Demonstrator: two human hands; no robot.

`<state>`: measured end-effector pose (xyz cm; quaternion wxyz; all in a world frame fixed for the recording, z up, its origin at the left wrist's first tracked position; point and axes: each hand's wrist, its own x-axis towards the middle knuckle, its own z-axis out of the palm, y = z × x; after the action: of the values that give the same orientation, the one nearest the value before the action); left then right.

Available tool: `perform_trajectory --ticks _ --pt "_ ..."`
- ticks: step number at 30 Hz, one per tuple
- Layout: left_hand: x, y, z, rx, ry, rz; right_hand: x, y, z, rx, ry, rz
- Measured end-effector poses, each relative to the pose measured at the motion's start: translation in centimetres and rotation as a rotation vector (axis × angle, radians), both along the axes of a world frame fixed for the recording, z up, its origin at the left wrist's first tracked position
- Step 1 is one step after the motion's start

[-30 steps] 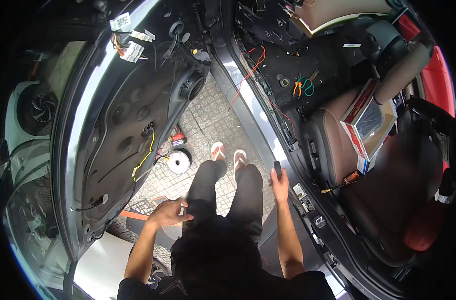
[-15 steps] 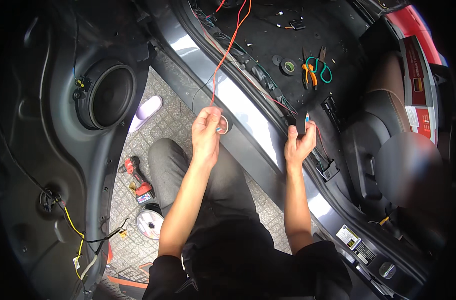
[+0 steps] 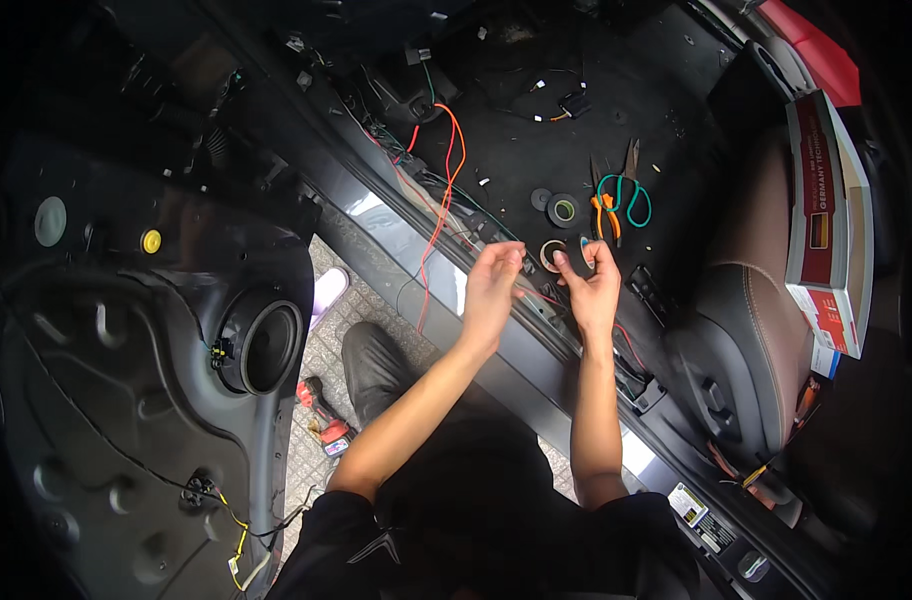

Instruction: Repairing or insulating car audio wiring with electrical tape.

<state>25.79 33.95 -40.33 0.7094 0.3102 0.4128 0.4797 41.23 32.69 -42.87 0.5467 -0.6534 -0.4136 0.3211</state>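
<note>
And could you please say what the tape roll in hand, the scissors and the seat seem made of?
Tape roll: pale inner ring, possibly cardboard; outer tape unclear. Scissors: smooth teal handles, likely plastic; greyish blades, probably metal. Seat: brown, stitched, perhaps leather or imitation.

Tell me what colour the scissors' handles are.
The handles are teal green; they show best in the head view.

I count my two hands [image 3: 491,297], two tape rolls [image 3: 553,214] and one box [image 3: 819,200]. Scissors [image 3: 631,160]: one pair. Pliers [image 3: 607,203]: one pair.
</note>
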Motion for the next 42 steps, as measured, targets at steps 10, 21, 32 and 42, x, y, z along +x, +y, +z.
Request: perform_trajectory --ticks 10,21,32,42 --pt "-13.3 -10.7 5.5 0.763 -0.251 -0.807 5.2 3.8 -5.0 -0.159 -0.821 0.027" --pt "-16.2 -20.3 10.4 1.593 0.046 -0.171 3.3 5.4 2.4 0.224 -1.277 -0.103" --pt "-14.0 -23.3 1.7 1.024 0.601 -0.597 -11.8 -6.1 9.9 1.208 -1.037 0.842" --pt "-16.0 -24.4 -6.3 0.659 0.976 -0.796 -16.9 -11.4 4.0 1.16 -0.085 1.067"
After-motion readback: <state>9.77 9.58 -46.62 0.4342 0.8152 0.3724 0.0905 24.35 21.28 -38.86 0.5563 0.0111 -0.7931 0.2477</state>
